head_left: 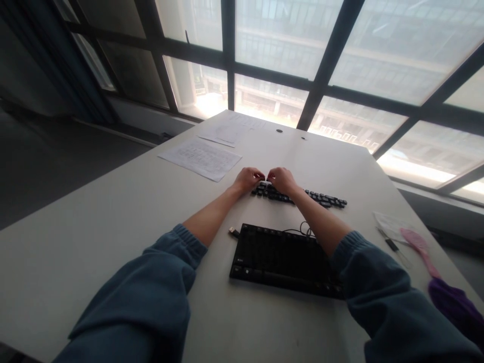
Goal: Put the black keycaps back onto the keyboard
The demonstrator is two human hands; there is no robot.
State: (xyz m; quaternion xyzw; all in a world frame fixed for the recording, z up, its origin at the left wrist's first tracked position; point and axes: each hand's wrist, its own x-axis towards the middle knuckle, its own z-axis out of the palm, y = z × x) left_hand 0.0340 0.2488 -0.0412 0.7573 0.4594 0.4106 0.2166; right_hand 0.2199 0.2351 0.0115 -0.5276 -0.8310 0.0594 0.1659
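Note:
Beyond the keyboard, several loose black keycaps lie on the white table, set out in rows. My left hand is at the left end of these rows, its thumb and fingers pinched on a small dark piece that looks like a keycap. Close beside it, my right hand is also closed in a pinch, with a similar dark piece at the fingertips. The hands are almost touching. Nearer to me lies a black keyboard with most of its keys off; a few remain along its edges. My right forearm hides its right part.
A USB plug and a thin cable lie by the keyboard. Printed sheets are at the far left. On the right are a clear plastic bag, a small black-handled tool, a pink-handled object and purple cloth.

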